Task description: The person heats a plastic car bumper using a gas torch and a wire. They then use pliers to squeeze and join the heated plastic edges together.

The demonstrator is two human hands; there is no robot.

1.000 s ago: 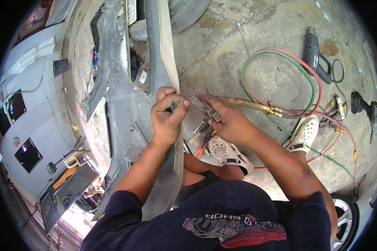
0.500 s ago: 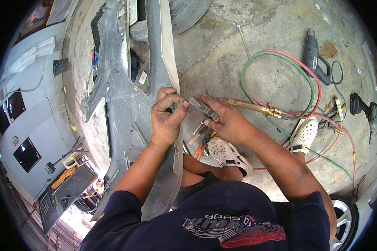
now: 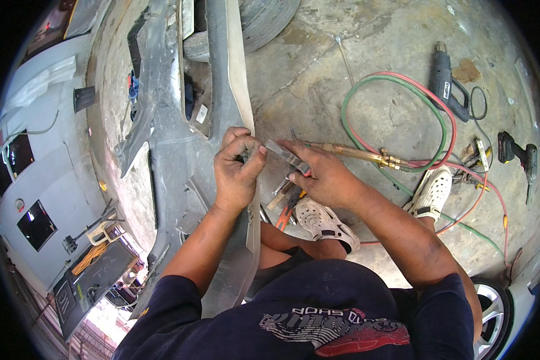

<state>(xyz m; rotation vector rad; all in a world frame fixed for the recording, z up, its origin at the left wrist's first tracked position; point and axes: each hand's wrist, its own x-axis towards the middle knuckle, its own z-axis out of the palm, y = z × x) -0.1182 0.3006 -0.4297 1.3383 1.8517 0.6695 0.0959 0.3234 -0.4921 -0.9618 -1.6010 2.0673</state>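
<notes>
A large grey plastic car bumper (image 3: 168,153) lies lengthwise along my left side, its pale edge facing me. Over that edge, my left hand (image 3: 240,168) is closed, thumb pressed to the curled index finger. What it pinches, if anything, is hidden. Just to the right, my right hand (image 3: 321,174) grips a flat, silvery hand tool (image 3: 287,155) with a bit of red at its lower end. The tool's tip points toward my left thumb, with a small gap between. Its exact kind is not clear.
Beyond my right hand lie a brass torch (image 3: 348,150) and looped red and green hoses (image 3: 344,114). A heat gun (image 3: 443,81) and a cordless drill (image 3: 519,157) rest on the concrete floor. Orange-handled pliers (image 3: 288,210) lie by my shoe. A tyre (image 3: 264,24) sits beneath the bumper's far end.
The tool in my right hand has tilted slightly, and more of its silvery tip shows. My left hand keeps its pinch. The whole view has shifted a little.
</notes>
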